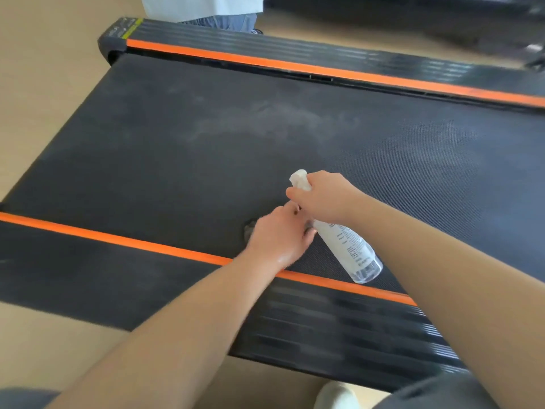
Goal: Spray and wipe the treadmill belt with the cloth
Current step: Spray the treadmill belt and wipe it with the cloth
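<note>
Presumably light and rigid, the spray bottle (348,243) is gripped at its neck by the right hand (324,197); the limp cloth (250,228) is bunched in the left hand (277,239).

Soft, even indoor light, moderately bright; no hard shadows. Heavy motion blur on near side rail (339,329), lower centre, and dark equipment (442,19), upper right. Wide-angle bending at frame edges. Belt (177,172) texture sharp mid-frame.

belt (177,160) left and far: free | near edge: tilted spray bottle (348,246) | past far rail (295,51): person (206,7)
</note>
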